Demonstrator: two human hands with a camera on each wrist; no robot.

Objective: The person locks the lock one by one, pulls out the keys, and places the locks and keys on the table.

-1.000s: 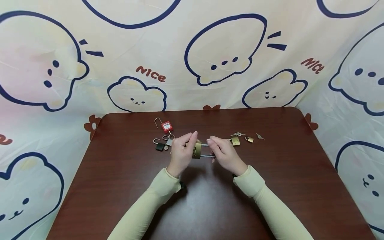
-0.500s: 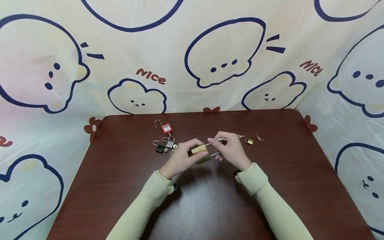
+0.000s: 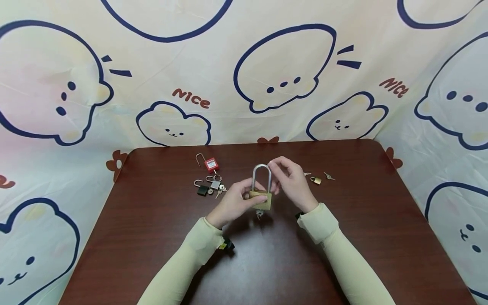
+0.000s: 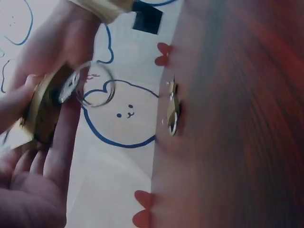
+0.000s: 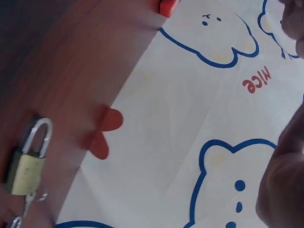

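Note:
A brass padlock (image 3: 261, 200) with a long steel shackle (image 3: 261, 166) stands upright above the table. My left hand (image 3: 238, 199) holds its body, thumb across the front. A key on a ring hangs from its underside; the ring (image 4: 96, 84) shows blurred in the left wrist view. Just right of the shackle is my right hand (image 3: 290, 180), its fingers loosely bent and a fingertip close to the metal; whether they touch is unclear. In the right wrist view my right hand (image 5: 285, 190) shows only partly, at the edge.
At the back left lie a red padlock (image 3: 211, 164), a black padlock (image 3: 203, 190) and a grey padlock (image 3: 215, 184), shackles open, with keys (image 3: 220, 191). A small brass padlock (image 3: 315, 180) and a key (image 3: 329, 176) lie right. Patterned cloth (image 3: 267, 123) hangs behind the table (image 3: 251, 271).
The padlock has turned from lying sideways to shackle up, with its key now showing underneath. My right hand has come off its grip on the shackle and is beside it.

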